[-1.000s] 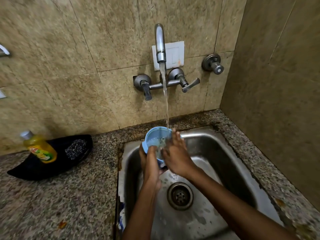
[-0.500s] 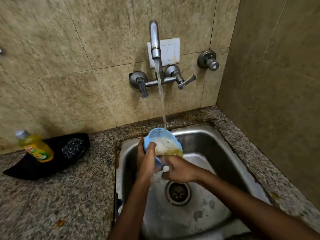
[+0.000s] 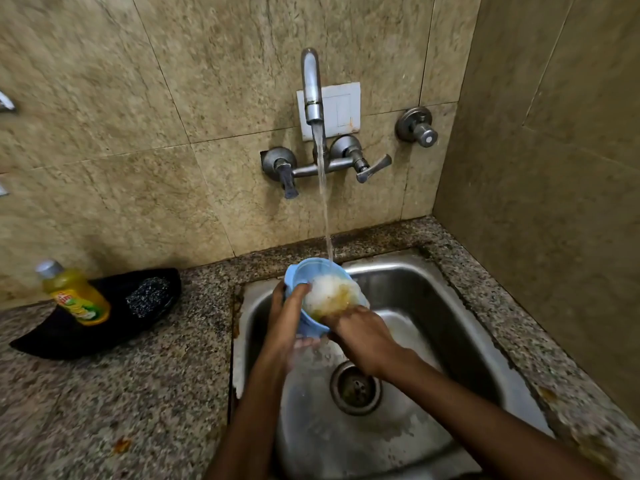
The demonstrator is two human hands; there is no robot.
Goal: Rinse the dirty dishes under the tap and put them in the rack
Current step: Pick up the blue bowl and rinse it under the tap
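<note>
Water (image 3: 323, 202) pours in a thin stream from the wall tap (image 3: 311, 88) straight down to the far rim of the blue bowl (image 3: 313, 270), which is held over the back left part of the steel sink (image 3: 433, 299), tilted toward the camera. Left hand (image 3: 287, 313) has it from the left side, fingers curled round the outside wall and thumb hooked over the near rim, a firm grip. Right hand (image 3: 360, 332) comes in from the lower right and meets the bowl at its near edge; its fingertips are lost in the froth, so whether they grip the rim or just rub inside, I cannot tell. Inside the bowl there is white foam and a yellow-brown slop (image 3: 329, 296), washing toward the low edge by the right hand. Splash blurs the space just under the bowl, between the two wrists. Below both forearms sits the round drain (image 3: 355, 388), with wet patches on the sink floor near it.

Over on the left, on the speckled granite counter (image 3: 121, 393), a black curved tray (image 3: 69, 330) lies against the tiled wall. On it, a yellow dish soap bottle (image 3: 74, 294) with a grey cap leans to the left, and a dark scrub pad (image 3: 147, 296) lies just beside it to the right. Behind the spout there is a white wall plate (image 3: 341, 109), a lever handle (image 3: 372, 166) on the right of the mixer, and a separate round valve (image 3: 417, 128) further right
</note>
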